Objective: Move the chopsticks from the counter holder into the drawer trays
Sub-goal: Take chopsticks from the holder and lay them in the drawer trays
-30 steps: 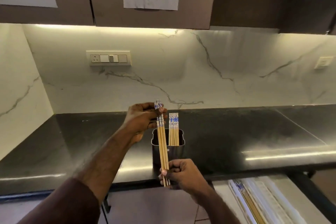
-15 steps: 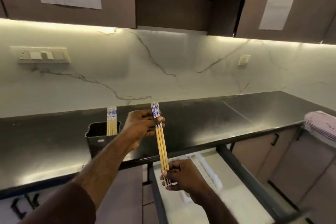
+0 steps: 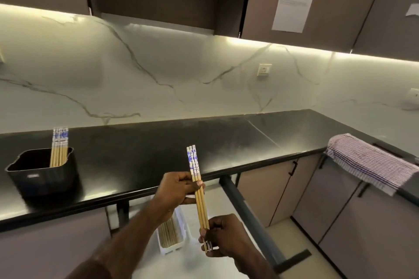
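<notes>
I hold a small bundle of wooden chopsticks point(image 3: 199, 197) with blue-and-white patterned tops, nearly upright, over the open drawer. My left hand point(image 3: 174, 192) grips the bundle near its middle, and my right hand point(image 3: 223, 236) pinches its lower tips. A black holder point(image 3: 40, 174) stands on the counter at far left with several more chopsticks point(image 3: 59, 147) leaning in it. Below my left wrist, a white drawer tray point(image 3: 181, 227) lies in the drawer with several chopsticks point(image 3: 169, 233) in it, partly hidden by my arm.
The black counter point(image 3: 204, 142) runs along a marble backsplash and turns a corner at right. A striped towel point(image 3: 367, 161) hangs over the right counter edge. The drawer's dark side rail point(image 3: 249, 215) slants down to the right of my hands. Cabinet doors fill the lower right.
My view has swung right and down, so the holder has slid to the far left. Both hands keep the bundle and have carried it away from the holder, out over the open drawer.
</notes>
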Demonstrator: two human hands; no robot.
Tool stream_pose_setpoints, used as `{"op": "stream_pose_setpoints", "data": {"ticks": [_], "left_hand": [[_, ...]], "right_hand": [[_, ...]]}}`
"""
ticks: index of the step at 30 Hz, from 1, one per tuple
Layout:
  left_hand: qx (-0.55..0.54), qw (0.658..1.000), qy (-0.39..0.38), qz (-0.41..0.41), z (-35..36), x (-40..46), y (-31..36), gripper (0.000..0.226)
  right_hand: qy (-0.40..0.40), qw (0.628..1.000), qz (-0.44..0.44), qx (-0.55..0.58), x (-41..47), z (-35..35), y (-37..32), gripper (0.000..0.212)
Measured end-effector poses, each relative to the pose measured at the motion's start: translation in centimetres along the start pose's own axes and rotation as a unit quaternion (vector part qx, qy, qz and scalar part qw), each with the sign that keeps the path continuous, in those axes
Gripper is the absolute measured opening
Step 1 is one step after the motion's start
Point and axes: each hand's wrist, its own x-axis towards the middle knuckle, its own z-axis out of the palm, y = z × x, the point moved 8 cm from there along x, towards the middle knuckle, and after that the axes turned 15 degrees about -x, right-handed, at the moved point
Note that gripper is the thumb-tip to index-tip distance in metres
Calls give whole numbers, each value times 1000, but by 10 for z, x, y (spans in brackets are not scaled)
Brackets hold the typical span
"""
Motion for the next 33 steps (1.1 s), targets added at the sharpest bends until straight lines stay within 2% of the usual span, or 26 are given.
{"op": "stream_pose_setpoints", "data": {"ticks": [7,14,19,22,28,31,33], "left_hand": [[27,998,8,-59,10,45,-67,9],[26,985,-1,-173,8,94,-136,14],[46,970,-16,-239,-6,115,-178,15],[58,963,-13,-262,-17,122,-198,14],[135,957,26,-257,-41,136,-224,11],[175,963,55,-196,-48,147,-226,13],[194,964,72,-169,-53,155,-229,21]], "right_hand": [[-27,994,79,-65,50,-18,33,14],[-65,980,128,-137,118,-33,66,14],[-112,964,193,-147,153,-27,90,26],[-136,958,201,-151,169,-21,97,34],[-200,943,223,-147,202,-3,108,36],[-204,944,221,-134,224,4,111,38],[-213,942,224,-127,239,12,111,28]]}}
